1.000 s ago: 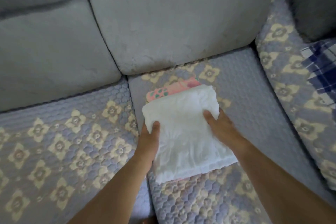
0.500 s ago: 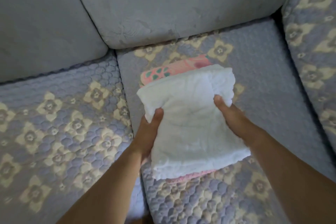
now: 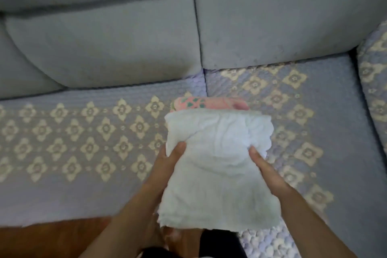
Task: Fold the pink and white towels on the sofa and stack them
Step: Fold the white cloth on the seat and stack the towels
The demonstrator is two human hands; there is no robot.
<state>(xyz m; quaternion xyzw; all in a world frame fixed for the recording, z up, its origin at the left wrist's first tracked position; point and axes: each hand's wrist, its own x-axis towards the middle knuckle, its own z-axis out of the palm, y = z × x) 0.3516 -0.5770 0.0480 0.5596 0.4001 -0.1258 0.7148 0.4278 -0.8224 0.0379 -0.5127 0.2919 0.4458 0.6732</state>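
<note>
Both hands grip the stack: our left hand [image 3: 167, 159] pinches the white towel [image 3: 217, 172] at its left edge, our right hand [image 3: 266, 165] at its right. Since a second ago we have lifted both towels off the sofa seat [image 3: 83, 132] toward us, the pink towel [image 3: 209, 103] underneath. Folding and stacking appear complete. No containers are in view.

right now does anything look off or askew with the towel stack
Slightly. The folded white towel, gripped by the left hand and right hand, sits offset toward the person, leaving the pink patterned towel peeking out behind.
</note>
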